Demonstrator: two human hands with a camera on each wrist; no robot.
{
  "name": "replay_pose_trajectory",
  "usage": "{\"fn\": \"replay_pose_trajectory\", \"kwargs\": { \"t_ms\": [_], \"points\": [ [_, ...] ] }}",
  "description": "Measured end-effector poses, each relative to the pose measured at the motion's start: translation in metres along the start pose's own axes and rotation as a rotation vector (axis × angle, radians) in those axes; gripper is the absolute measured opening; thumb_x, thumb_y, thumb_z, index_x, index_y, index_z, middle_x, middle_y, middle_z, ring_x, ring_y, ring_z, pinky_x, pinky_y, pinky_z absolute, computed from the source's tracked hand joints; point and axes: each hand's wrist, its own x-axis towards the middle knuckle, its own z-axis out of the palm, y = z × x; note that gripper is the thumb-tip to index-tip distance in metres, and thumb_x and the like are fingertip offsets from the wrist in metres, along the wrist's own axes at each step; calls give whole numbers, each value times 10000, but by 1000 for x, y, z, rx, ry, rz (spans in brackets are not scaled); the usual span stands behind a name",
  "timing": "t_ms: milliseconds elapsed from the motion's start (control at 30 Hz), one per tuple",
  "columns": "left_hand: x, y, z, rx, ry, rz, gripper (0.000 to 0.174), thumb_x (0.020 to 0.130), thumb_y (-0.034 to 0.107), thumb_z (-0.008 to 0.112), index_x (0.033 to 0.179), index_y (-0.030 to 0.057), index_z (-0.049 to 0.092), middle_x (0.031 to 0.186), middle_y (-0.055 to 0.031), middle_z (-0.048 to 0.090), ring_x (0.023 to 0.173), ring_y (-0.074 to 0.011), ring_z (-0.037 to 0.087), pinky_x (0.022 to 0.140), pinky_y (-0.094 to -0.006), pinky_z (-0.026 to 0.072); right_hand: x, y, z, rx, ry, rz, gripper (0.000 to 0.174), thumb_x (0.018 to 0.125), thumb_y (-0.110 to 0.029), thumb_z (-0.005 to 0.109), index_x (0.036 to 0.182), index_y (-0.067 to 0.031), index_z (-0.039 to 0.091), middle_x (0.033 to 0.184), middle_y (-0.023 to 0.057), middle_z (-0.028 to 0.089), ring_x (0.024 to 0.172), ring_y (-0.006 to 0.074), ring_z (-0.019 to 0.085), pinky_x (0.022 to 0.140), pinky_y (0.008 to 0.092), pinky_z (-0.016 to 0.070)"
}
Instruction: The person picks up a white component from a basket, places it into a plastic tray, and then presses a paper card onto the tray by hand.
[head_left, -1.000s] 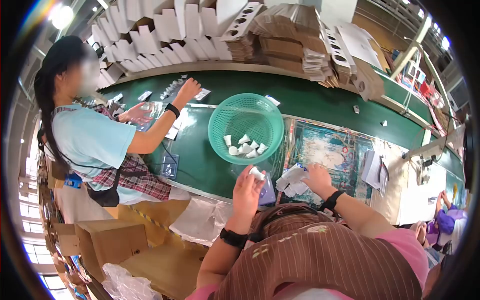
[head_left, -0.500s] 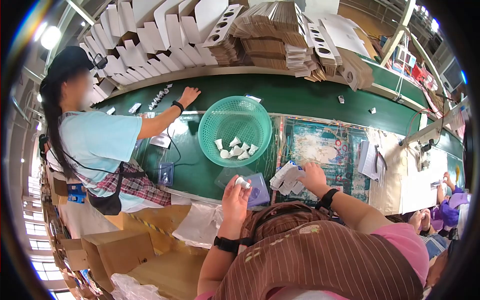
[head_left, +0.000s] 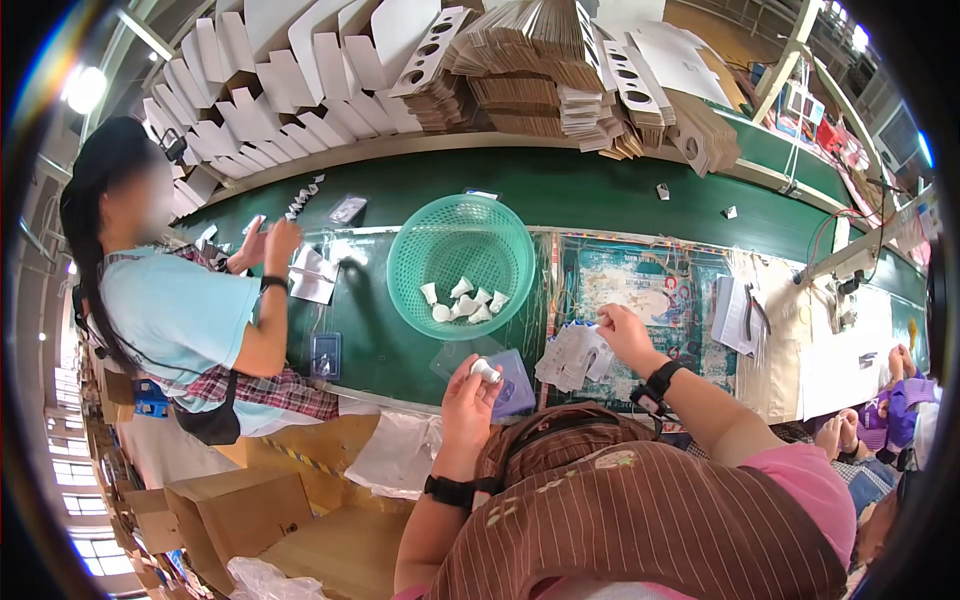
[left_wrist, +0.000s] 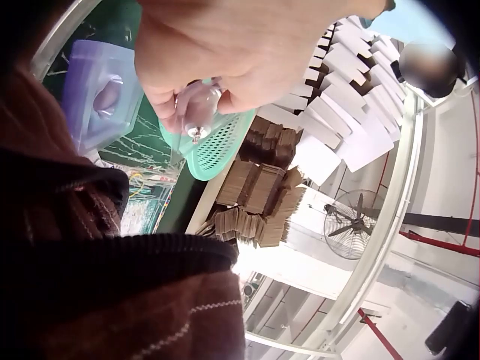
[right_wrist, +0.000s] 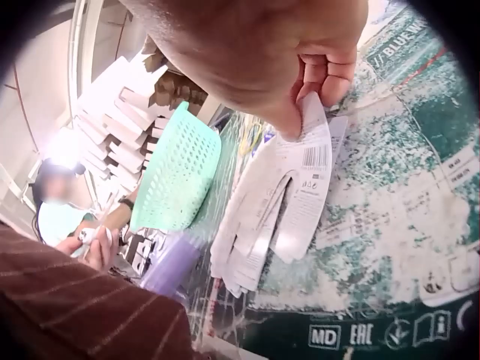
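Observation:
My left hand [head_left: 467, 408] holds a small white cone-shaped piece [head_left: 486, 371] between thumb and fingers, in front of a green basket [head_left: 405, 290]. In the left wrist view the left hand [left_wrist: 225, 52] pinches the piece [left_wrist: 199, 112], whose metal tip shows. The right hand [head_left: 630, 338] pinches the edge of a white printed paper label from a fanned pile [head_left: 572, 358]. In the right wrist view the right hand [right_wrist: 277, 60] has thumb and fingers on the top label [right_wrist: 306, 187], which bears a barcode. Several white pieces [head_left: 463, 306] lie in the basket.
A purple tray [head_left: 513, 385] lies beside the left hand. Pliers [head_left: 757, 312] and papers [head_left: 731, 315] are at the right. Cardboard stacks [head_left: 530, 60] line the back shelf. Another person [head_left: 190, 310] works at the left, and a carton [head_left: 240, 510] stands below.
My right hand has drawn slightly up at the label pile. The left hand shifted a little to the left, still with its piece. The other person's hands have come together.

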Motion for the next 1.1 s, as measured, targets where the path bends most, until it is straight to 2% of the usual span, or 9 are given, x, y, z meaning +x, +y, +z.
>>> {"fn": "replay_pose_trajectory", "kwargs": {
  "t_ms": [233, 500, 667, 800, 867, 900, 967, 1033, 1100],
  "points": [
    [10, 0, 2, 97, -65, -86, 326, 910, 89, 475, 1214, -24, 439, 1119, -141, 531, 1025, -291, 562, 851, -384, 492, 35, -24, -26, 180, -48, 126, 217, 737, -88, 667, 935, 1, 660, 807, 114, 664, 715, 169, 617, 661, 287, 486],
    [21, 3, 44, 282, -297, -397, 326, 951, 184, 414, 1216, -3, 444, 1126, -108, 538, 1001, -250, 572, 835, -406, 491, 32, -119, -44, 418, -213, -107, 164, 775, -65, 648, 918, 17, 638, 789, 41, 631, 720, 98, 578, 650, 238, 470],
    [23, 2, 59, 364, -359, -441, 312, 958, 169, 386, 1223, 10, 427, 1131, -89, 541, 988, -209, 571, 789, -398, 521, 23, -127, -24, 175, -168, -462, 116, 737, -69, 656, 827, -2, 624, 768, 121, 602, 689, 283, 583, 619, 334, 469],
    [24, 4, 60, 367, -342, -445, 299, 954, 153, 385, 1224, 32, 434, 1133, -79, 539, 988, -192, 571, 774, -389, 532, 25, -129, -25, 69, -71, -646, 143, 738, -108, 653, 849, -21, 626, 793, 119, 611, 718, 313, 574, 660, 385, 475],
    [24, 7, 62, 373, -313, -368, 296, 950, 146, 389, 1227, 54, 441, 1144, -69, 536, 985, -185, 570, 779, -385, 528, 32, -126, -25, 21, 213, -595, 123, 789, -126, 627, 851, -20, 623, 762, 77, 614, 676, 240, 582, 622, 334, 470],
    [27, 7, 61, 372, -311, -369, 296, 950, 146, 389, 1227, 54, 441, 1144, -69, 536, 985, -185, 570, 779, -385, 528, 35, -121, -24, 22, 211, -594, 123, 789, -126, 627, 851, -20, 623, 762, 77, 614, 676, 240, 582, 622, 334, 470],
    [33, 2, 58, 375, -394, -328, 295, 949, 150, 388, 1223, 58, 448, 1170, -59, 524, 986, -171, 567, 773, -368, 527, 41, -103, -24, 573, -347, 69, 151, 850, -151, 585, 871, -6, 618, 737, 32, 601, 650, 138, 573, 577, 270, 458],
    [37, 0, 61, 381, -393, -283, 303, 946, 147, 400, 1230, 52, 445, 1181, -67, 521, 984, -170, 567, 766, -360, 524, 52, -96, -32, 589, -476, 134, 175, 881, -160, 553, 884, 3, 615, 708, 8, 582, 618, 70, 542, 538, 226, 443],
    [38, 2, 53, 386, -382, -238, 311, 943, 144, 412, 1237, 47, 442, 1191, -74, 518, 982, -168, 568, 759, -352, 521, 73, -86, -40, 524, -325, 88, 155, 869, -148, 561, 887, -5, 619, 683, 13, 585, 564, 75, 529, 517, 226, 447]
  ]
}}
